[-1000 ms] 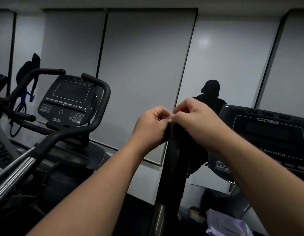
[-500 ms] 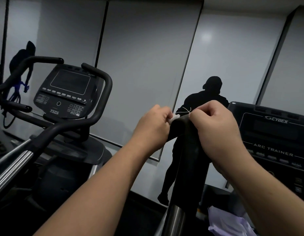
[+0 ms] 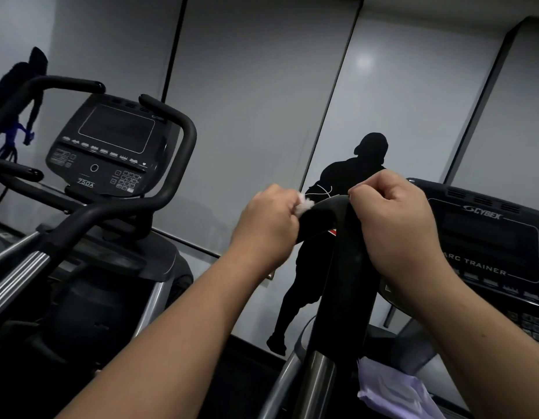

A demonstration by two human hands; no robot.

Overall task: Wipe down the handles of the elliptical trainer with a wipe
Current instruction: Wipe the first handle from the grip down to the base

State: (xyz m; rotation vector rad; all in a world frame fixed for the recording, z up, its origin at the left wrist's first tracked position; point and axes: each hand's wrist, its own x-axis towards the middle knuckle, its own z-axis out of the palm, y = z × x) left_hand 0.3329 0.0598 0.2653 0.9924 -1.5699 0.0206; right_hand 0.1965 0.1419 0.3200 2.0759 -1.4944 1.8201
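The trainer's black handle (image 3: 337, 267) rises upright at centre, its rounded top between my two hands. My left hand (image 3: 266, 225) holds a small crumpled white wipe (image 3: 303, 205) against the left side of the handle's top. My right hand (image 3: 395, 228) is curled at the right side of the top; thin white threads run from its fingertips toward the wipe. What its fingers pinch is too small to tell. Below the black grip the handle turns into a bare metal tube (image 3: 318, 385).
The Cybex Arc Trainer console (image 3: 488, 237) stands right of the handle. A pale purple crumpled sheet (image 3: 395, 397) lies below it. A second machine with a 750A console (image 3: 108, 146) and curved black handlebars (image 3: 177, 164) fills the left. Grey wall panels with dark silhouettes lie behind.
My hands have drawn apart across the handle's top, the left going left with the wipe and the right going right. The view has come closer and tilted up.
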